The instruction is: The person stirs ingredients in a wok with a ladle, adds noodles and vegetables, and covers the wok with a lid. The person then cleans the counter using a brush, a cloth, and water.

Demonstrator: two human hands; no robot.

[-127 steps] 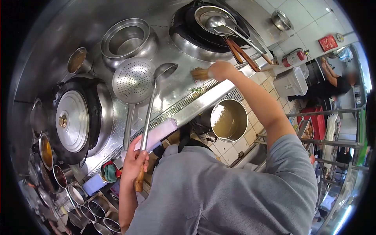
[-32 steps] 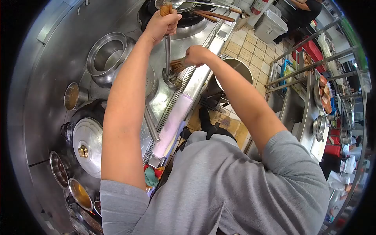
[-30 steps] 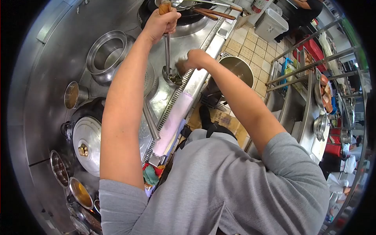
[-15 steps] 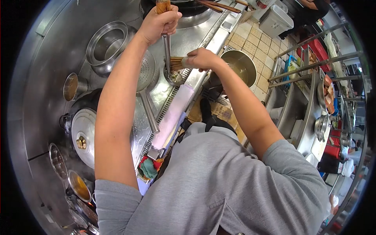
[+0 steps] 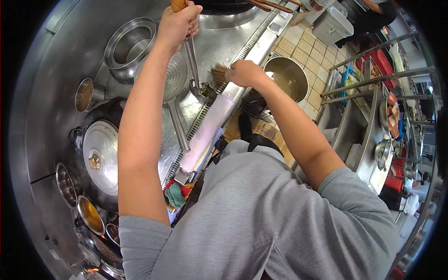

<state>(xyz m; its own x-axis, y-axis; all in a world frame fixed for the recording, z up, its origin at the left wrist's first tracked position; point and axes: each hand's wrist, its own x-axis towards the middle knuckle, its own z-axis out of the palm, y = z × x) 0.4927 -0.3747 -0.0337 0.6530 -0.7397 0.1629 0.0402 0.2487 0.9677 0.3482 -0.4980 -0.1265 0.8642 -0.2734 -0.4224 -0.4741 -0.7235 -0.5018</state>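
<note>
My left hand [image 5: 176, 27] is wrapped round the wooden handle of a metal ladle [image 5: 191, 57], whose bowl sits low at the stove's front drain grating with some dark and green scraps in it. My right hand [image 5: 247, 73] grips a bamboo wok brush [image 5: 219, 73], its bristles blurred and beside the ladle's bowl. Whether the bristles touch the ladle I cannot tell. A perforated strainer [image 5: 175, 79] lies on the steel stove top [image 5: 224, 39] left of the ladle. Just below the bowl, a folded pinkish towel [image 5: 207, 133] rests along the front edge.
A deep pot [image 5: 289, 80] of cloudy liquid stands by the floor to the right. Left are a steel pot [image 5: 130, 44], a lidded pot [image 5: 103, 158] and several sauce containers, one orange [image 5: 91, 215]. Wok handles lie at the top. Another person [image 5: 380, 18] is far right.
My left hand and the ladle's handle have shifted left and slightly up, tilting the ladle. The brush has moved from against the ladle to a little apart, to its upper right.
</note>
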